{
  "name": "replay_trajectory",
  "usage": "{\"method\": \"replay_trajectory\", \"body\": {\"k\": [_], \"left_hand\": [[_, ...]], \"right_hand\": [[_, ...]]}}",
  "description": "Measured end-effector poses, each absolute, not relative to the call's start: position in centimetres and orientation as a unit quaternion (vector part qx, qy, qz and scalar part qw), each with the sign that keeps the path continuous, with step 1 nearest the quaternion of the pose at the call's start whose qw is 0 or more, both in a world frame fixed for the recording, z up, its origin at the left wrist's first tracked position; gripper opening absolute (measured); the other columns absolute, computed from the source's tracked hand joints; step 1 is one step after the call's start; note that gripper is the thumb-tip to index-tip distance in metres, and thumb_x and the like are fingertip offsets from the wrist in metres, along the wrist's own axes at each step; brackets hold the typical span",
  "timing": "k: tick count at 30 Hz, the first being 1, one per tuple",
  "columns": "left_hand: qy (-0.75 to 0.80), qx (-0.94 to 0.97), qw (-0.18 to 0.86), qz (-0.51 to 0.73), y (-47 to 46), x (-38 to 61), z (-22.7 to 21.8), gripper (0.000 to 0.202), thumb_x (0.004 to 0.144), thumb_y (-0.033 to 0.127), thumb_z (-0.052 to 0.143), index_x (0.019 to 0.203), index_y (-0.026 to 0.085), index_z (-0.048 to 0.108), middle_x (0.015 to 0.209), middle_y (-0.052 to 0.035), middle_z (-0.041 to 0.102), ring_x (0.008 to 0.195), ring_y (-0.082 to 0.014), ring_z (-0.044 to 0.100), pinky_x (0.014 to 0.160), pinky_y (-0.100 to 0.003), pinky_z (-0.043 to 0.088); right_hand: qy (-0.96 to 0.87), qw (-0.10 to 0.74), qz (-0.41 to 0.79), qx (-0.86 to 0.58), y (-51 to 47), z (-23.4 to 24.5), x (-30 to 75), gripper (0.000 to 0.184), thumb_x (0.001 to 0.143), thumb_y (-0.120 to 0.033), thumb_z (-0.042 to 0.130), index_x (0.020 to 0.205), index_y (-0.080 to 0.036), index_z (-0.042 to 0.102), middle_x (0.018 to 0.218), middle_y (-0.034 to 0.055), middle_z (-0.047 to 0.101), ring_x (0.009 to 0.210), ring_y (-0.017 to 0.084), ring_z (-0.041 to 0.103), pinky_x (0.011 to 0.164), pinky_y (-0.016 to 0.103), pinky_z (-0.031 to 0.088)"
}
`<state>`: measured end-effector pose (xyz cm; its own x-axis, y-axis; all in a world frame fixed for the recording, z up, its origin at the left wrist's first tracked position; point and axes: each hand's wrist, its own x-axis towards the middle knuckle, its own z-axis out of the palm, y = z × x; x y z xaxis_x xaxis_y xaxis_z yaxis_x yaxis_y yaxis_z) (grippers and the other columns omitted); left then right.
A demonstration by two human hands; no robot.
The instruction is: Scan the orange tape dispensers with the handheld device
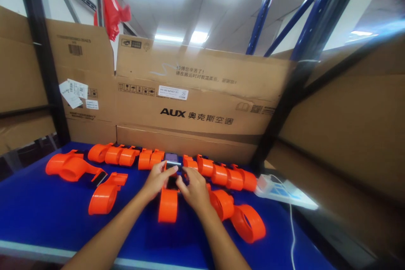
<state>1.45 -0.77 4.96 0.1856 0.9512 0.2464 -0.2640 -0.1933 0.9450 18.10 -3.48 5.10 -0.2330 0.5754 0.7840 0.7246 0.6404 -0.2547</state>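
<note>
In the head view, an orange ring [168, 207] sits mid-way across the blue table [34, 215], just below both hands. The left hand [159, 180] is pinched on its dark upper end; the right hand [193, 187] curls there, though whether it grips, I cannot tell. A loose pinch could let it twist into the rings behind [219, 174].

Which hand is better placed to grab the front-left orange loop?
Probably the left hand, nearer that orange loop, though both hands are at the dark device; the right hand is farther off.
</note>
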Motion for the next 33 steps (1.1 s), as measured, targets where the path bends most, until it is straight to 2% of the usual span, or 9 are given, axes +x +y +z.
{"method": "replay_trajectory", "body": {"k": [4, 8, 11, 14, 16, 19, 25, 29, 33], "left_hand": [[0.294, 0.548, 0.55, 0.557, -1.3, 1.6, 5.6, 0.033, 0.072, 0.04, 0.078, 0.088, 0.013, 0.068, 0.06, 0.0029, 0.062, 0.037, -0.0038, 0.038, 0.042, -0.02, 0.028], [0.288, 0.535, 0.572, 0.551, -1.1, 1.2, 5.7, 0.033, 0.07, 0.038, 0.079, 0.088, 0.013, 0.067, 0.054, 0.0034, 0.061, 0.034, -0.0041, 0.037, 0.04, -0.021, 0.026], [0.275, 0.512, 0.614, 0.534, -0.5, 0.6, 5.6, 0.034, 0.071, 0.043, 0.077, 0.081, 0.013, 0.065, 0.057, -0.0032, 0.067, 0.03, -0.0043, 0.035, 0.037, -0.022, 0.023], [0.291, 0.472, 0.624, 0.551, 0.2, 0.1, 5.5, 0.037, 0.069, 0.045, 0.078, 0.078, 0.014, 0.061, 0.067, -0.0099, 0.073, 0.029, -0.0041, 0.037, 0.037, -0.022, 0.024], [0.311, 0.442, 0.613, 0.576, 0.5, 0.0, 5.4, 0.038, 0.067, 0.045, 0.079, 0.079, 0.015, 0.061, 0.063, -0.0073, 0.072, 0.029, -0.0043, 0.038, 0.037, -0.021, 0.024], [0.322, 0.425, 0.608, 0.589, 0.7, -0.1, 5.2, 0.038, 0.066, 0.044, 0.081, 0.079, 0.015, 0.06, 0.053, -0.002, 0.066, 0.029, -0.0048, 0.037, 0.036, -0.021, 0.026], [0.336, 0.417, 0.602, 0.592, 0.8, 0.0, 5.3, 0.039, 0.065, 0.044, 0.082, 0.081, 0.015, 0.061, 0.054, -0.0014, 0.066, 0.029, -0.0056, 0.039, 0.036, -0.021, 0.028], [0.342, 0.424, 0.598, 0.589, 0.7, 0.1, 5.2, 0.038, 0.065, 0.042, 0.082, 0.082, 0.015, 0.062, 0.05, 0.0013, 0.062, 0.029, -0.0058, 0.04, 0.036, -0.02, 0.029], [0.337, 0.469, 0.591, 0.563, 0.5, 0.5, 4.6, 0.034, 0.068, 0.041, 0.08, 0.083, 0.014, 0.064, 0.053, 0.0026, 0.061, 0.031, -0.0049, 0.039, 0.035, -0.02, 0.027]], "right_hand": [[-0.791, 0.44, -0.073, -0.417, -3.3, 5.1, 18.0, 0.013, 0.088, -0.022, 0.051, 0.097, -0.018, 0.06, 0.085, 0.0079, 0.066, 0.077, 0.021, 0.062, 0.071, 0.031, 0.049], [-0.793, 0.451, -0.024, -0.41, -3.2, 5.5, 18.1, 0.013, 0.091, -0.023, 0.047, 0.092, -0.019, 0.059, 0.08, 0.0053, 0.065, 0.07, 0.018, 0.06, 0.066, 0.028, 0.046], [-0.76, 0.496, 0.036, -0.418, -3.1, 6.0, 18.7, 0.022, 0.096, -0.025, 0.039, 0.087, -0.019, 0.058, 0.073, 0.0027, 0.063, 0.064, 0.016, 0.058, 0.061, 0.026, 0.044], [-0.72, 0.527, 0.047, -0.45, -2.9, 6.2, 19.2, 0.026, 0.096, -0.028, 0.039, 0.079, -0.02, 0.058, 0.063, -0.0003, 0.057, 0.057, 0.015, 0.053, 0.054, 0.024, 0.04], [-0.712, 0.521, 0.041, -0.469, -2.7, 6.1, 19.3, 0.025, 0.094, -0.03, 0.042, 0.077, -0.02, 0.058, 0.059, -0.0015, 0.054, 0.054, 0.014, 0.051, 0.051, 0.024, 0.038], [-0.732, 0.486, 0.055, -0.475, -2.4, 5.7, 19.2, 0.023, 0.092, -0.032, 0.047, 0.078, -0.02, 0.061, 0.06, -0.0006, 0.058, 0.055, 0.015, 0.055, 0.051, 0.023, 0.04], [-0.778, 0.397, 0.054, -0.483, -2.2, 5.2, 19.1, 0.017, 0.086, -0.023, 0.053, 0.073, -0.02, 0.063, 0.063, 0.0014, 0.064, 0.057, 0.016, 0.059, 0.052, 0.023, 0.04], [-0.782, 0.412, 0.062, -0.464, -2.4, 5.4, 18.9, 0.02, 0.091, -0.027, 0.05, 0.082, -0.02, 0.066, 0.067, 0.0017, 0.065, 0.059, 0.016, 0.06, 0.055, 0.023, 0.043], [-0.778, 0.446, 0.058, -0.438, -3.2, 6.1, 18.6, 0.031, 0.094, -0.03, 0.05, 0.12, -0.02, 0.062, 0.083, 0.0039, 0.068, 0.062, 0.016, 0.06, 0.062, 0.027, 0.05]]}}
